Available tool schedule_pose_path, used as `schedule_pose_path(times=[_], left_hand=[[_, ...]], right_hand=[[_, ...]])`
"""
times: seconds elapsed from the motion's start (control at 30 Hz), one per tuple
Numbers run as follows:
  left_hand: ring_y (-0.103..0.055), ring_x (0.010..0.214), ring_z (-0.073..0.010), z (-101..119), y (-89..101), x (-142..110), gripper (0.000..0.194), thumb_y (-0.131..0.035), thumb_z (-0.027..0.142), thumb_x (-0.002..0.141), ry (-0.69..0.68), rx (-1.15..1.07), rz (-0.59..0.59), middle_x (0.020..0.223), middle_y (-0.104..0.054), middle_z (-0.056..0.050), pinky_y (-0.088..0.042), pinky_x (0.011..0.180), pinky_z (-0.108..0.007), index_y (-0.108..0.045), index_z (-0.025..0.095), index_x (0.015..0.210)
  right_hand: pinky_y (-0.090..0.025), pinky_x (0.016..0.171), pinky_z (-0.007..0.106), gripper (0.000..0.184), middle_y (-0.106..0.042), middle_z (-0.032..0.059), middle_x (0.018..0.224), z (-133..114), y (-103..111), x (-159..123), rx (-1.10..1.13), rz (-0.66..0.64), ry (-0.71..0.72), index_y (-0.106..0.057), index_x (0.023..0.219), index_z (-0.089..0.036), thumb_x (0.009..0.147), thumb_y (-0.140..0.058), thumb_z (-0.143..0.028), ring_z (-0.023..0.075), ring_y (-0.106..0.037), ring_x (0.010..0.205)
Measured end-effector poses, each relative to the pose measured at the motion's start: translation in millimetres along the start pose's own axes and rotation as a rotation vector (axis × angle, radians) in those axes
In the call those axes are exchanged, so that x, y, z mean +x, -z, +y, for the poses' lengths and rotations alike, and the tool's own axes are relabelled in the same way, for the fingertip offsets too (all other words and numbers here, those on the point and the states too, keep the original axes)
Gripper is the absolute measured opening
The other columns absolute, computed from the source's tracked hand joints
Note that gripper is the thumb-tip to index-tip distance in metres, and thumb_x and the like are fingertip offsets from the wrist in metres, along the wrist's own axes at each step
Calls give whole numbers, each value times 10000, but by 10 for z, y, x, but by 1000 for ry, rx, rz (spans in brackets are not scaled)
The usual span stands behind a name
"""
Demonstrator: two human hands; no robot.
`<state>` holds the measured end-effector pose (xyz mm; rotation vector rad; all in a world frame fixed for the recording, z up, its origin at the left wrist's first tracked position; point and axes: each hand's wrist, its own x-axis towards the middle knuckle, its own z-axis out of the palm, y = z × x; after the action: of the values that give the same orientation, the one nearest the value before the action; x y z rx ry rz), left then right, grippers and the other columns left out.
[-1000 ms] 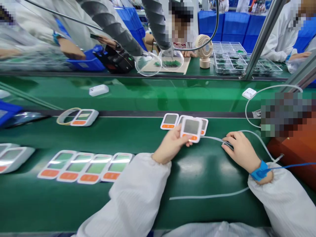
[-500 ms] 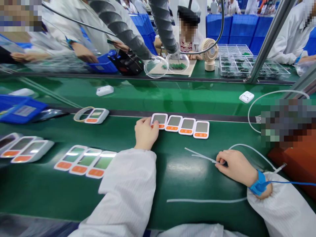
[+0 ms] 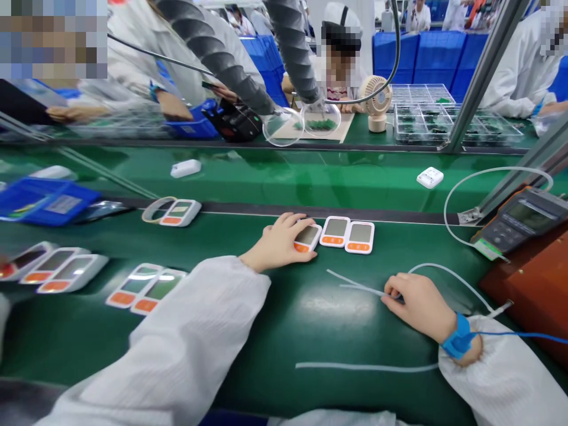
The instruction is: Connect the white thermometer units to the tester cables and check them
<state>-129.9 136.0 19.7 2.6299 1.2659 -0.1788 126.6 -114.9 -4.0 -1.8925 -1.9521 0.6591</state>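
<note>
I have the left hand point(image 3: 284, 241) around the leftmost unit point(image 3: 307, 236) of a row of three near the back edge of the worktop point(image 3: 261, 319); the middle unit point(image 3: 335, 231) and right unit point(image 3: 360, 238) lie beside it. Before the row and to its right, the right hand point(image 3: 415, 302) pinches the tubes point(image 3: 361, 288) — a separate tube end point(image 3: 355, 368) lies nearer me. Left of the row, a ring point(image 3: 147, 210) adjoins another unit point(image 3: 180, 213), and a bin point(image 3: 44, 204) sits farther left. At my far right is a meter point(image 3: 523, 219). Beyond the strip point(image 3: 310, 177) behind the worktop, a fan point(image 3: 376, 97) stands left of a compartment tray point(image 3: 415, 137).
</note>
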Motion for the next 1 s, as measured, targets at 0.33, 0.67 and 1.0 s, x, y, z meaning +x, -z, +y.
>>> schedule_pose_path(times=[0.33,0.67,1.0], left_hand=[[-341,1446,-449,8,281,1110,656,-702,551,718,136,-37,292,1643,-305,-127,-382,1079,-696,-594,259,1295],[-286,1469,-456,335,321,1992,721,-523,673,866,255,-107,244,1627,-296,-214,-272,1110,-726,-524,221,1427],[-95,1467,-656,1248,-75,373,989,-594,856,696,41,-128,-22,1689,-175,-201,-267,1034,-816,-476,294,1502]], right_hand=[[-352,718,270,120,-597,-15,866,-46,14,36,-6,-42,-13,-658,894,-177,937,-762,-133,142,-575,810],[-339,710,260,127,-604,-24,855,-47,-10,76,46,-26,-43,-668,901,-179,932,-785,-142,139,-578,800],[-336,700,253,163,-593,-18,845,-34,-50,40,40,13,-36,-658,869,-179,919,-805,-130,145,-562,776]])
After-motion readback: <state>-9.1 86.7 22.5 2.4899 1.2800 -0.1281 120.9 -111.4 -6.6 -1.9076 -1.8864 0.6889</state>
